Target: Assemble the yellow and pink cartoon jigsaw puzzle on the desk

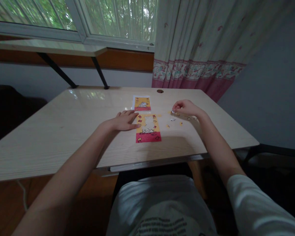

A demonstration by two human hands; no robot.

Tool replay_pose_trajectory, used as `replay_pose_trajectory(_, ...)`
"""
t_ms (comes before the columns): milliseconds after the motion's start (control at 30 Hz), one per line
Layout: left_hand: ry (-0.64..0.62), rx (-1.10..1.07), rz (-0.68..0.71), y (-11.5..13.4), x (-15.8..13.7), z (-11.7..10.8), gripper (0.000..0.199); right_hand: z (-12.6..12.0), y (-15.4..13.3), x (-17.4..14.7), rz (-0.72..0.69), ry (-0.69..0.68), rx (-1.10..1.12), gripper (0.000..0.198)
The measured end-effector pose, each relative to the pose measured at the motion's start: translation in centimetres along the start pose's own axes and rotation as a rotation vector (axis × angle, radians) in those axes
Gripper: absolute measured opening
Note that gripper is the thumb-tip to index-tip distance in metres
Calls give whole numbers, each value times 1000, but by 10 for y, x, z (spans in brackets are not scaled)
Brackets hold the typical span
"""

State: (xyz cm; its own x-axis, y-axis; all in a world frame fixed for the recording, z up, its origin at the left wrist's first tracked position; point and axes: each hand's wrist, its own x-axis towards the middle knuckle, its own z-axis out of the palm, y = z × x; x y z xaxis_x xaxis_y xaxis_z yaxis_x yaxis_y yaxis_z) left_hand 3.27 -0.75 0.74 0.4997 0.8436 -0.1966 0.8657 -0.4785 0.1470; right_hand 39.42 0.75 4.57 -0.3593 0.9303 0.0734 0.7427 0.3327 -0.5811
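Note:
A partly assembled jigsaw puzzle (148, 137) in yellow and red lies flat on the table, with a bare pale gap in its upper middle. My left hand (125, 120) rests spread out, its fingertips and thumb at the puzzle's left edge. To the right, my right hand (185, 108) pinches a small puzzle piece (172, 112) just above the tabletop. Several loose pieces, among them a white one (172, 120) and a yellow one (181, 123), are scattered below and beside that hand. Behind the puzzle lies a reference picture (142, 104) of a white animal on yellow and red.
The pale wooden table (83, 131) reaches to the wall below the window. A raised shelf (64, 47) on black supports stands at its back left. A cable hole (160, 91) is near the back edge, and a curtain (194, 49) hangs behind it.

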Motion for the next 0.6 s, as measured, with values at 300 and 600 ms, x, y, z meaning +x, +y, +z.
replay_pose_trajectory(300,4,31,-5,1,0,-1,105,-27,29,-5,67,-9,-85,21)
replay_pose_trajectory(600,25,31,7,-3,3,1,107,-31,44,-5,140,-29,-80,17)
